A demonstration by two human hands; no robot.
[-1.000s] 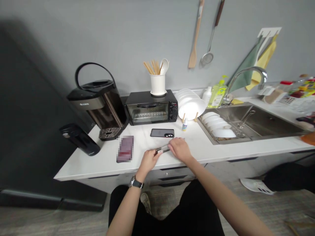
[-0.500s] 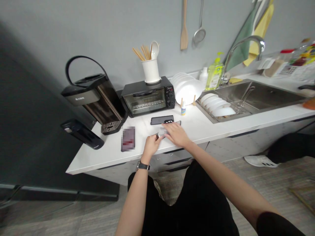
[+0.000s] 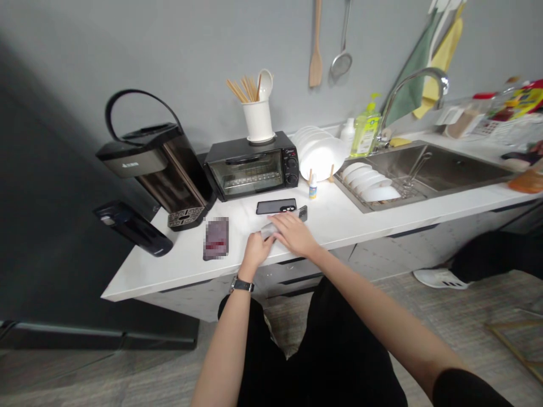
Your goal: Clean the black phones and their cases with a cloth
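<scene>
White, marble-patterned counter point(image 3: 335, 229) runs along a plain grey wall point(image 3: 178, 51), front edge nearest the person. Just behind the front edge, the left hand point(image 3: 256, 249) has its fingers closed on the left end of a flat, elongated grey object point(image 3: 268, 229). The right hand point(image 3: 294, 233) lies palm down across the object, fingers extended; whether it grips or only presses cannot be told. A dark end projects beyond the right fingers. Status: handling appears to be in progress, with both hands on the object; no finished state is evident, and the remaining steps cannot be determined.

Between the hands and the counter's left edge lies a dull purple rectangular item point(image 3: 216, 240), pixelated and unreadable. Behind the hands lies a grey, black-edged phone point(image 3: 270, 207). Next stands a small white bottle point(image 3: 313, 187); its blue-and-yellow label is too small to read. Near the left edge, a black-and-brown drink dispenser point(image 3: 146, 164) bears a pale, illegible mark. Toward the rear edge, a black toaster oven point(image 3: 250, 171) carries script apparently reading "Midea".
</scene>
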